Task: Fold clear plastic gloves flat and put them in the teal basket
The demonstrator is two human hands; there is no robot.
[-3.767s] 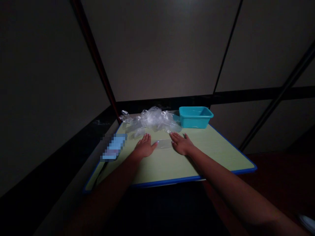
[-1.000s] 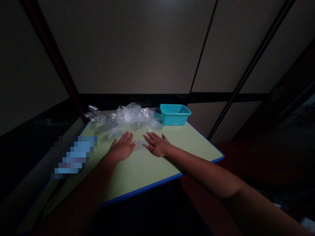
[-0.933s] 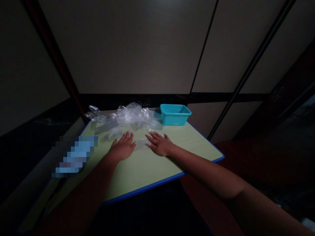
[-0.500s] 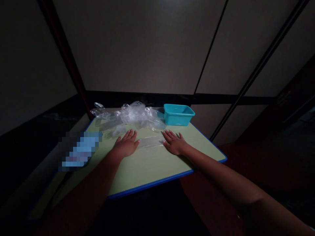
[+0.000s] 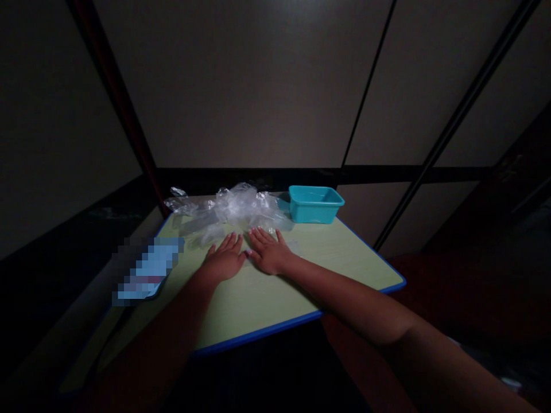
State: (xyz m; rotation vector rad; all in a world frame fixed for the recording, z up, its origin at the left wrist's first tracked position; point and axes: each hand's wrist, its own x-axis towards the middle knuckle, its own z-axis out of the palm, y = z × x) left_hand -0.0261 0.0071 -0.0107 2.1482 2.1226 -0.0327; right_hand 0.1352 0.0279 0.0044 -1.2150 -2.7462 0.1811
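My left hand (image 5: 224, 259) lies flat with its fingers spread on a pale yellow-green table (image 5: 267, 304) with a blue edge. Close beside it, my right hand (image 5: 269, 252) is also palm down with fingers apart, the two thumbs almost meeting. Beneath my hands is a thin clear plastic piece (image 5: 295, 247), mostly covered; a bit of it shows right of my right hand. Behind my fingers a heap of crumpled clear plastic (image 5: 236, 205) spreads along the back of the table.
A turquoise open bin (image 5: 315, 211) stands at the back right, beside the plastic heap. On the left side lies a blurred-out light blue flat object (image 5: 152, 267). Dim panels (image 5: 249, 86) rise behind the table.
My right hand has slid left over the clear piece, up close to my left hand. My left hand has stayed nearly in place. The view has shifted slightly.
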